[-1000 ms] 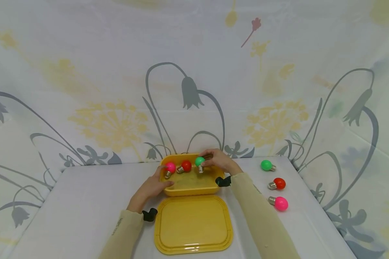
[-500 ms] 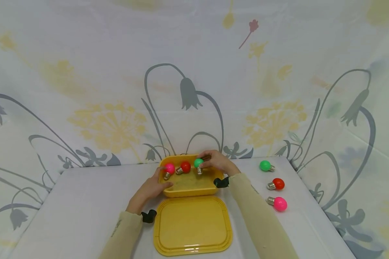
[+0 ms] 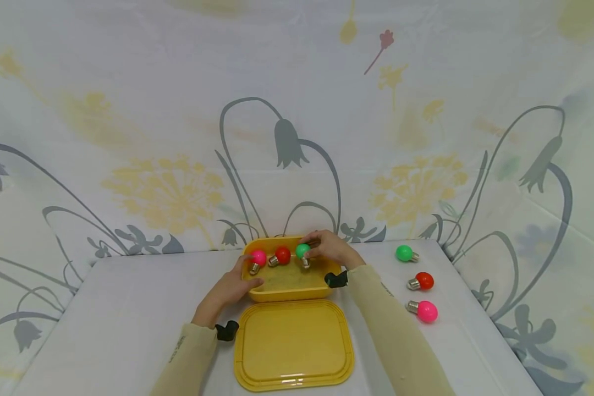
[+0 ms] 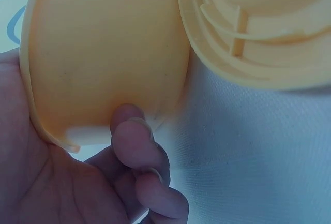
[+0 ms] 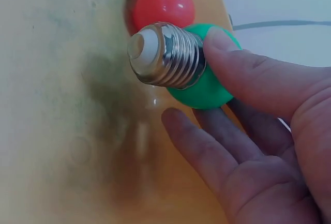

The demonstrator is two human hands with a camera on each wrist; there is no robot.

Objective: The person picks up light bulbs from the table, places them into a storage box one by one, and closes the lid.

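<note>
My left hand (image 3: pixel 229 287) grips the left end of a yellow plastic box (image 3: pixel 292 296), its fingers curled under the outer wall in the left wrist view. Inside the box, my right hand (image 3: pixel 333 247) pinches a green light bulb (image 3: pixel 302 251) by its round part. The silver screw base (image 5: pixel 178 56) of that bulb points toward the front of the box. To its left lie a red bulb (image 3: pixel 283 254) and, by my left fingers, a pink bulb (image 3: pixel 259 257). Behind the green bulb in the right wrist view shows the red bulb (image 5: pixel 164 8).
The yellow lid (image 3: pixel 293 345) lies flat just in front of the box. On the right of the white table, a green bulb (image 3: pixel 404 253), a red bulb (image 3: pixel 424 281) and a pink bulb (image 3: pixel 428 312) lie in a column. Patterned cloth (image 3: pixel 178 137) hangs behind.
The green bulb in my right hand has tilted slightly, its base now slanting a little more to the right. My left hand stays on the box; the head view has shifted slightly.
</note>
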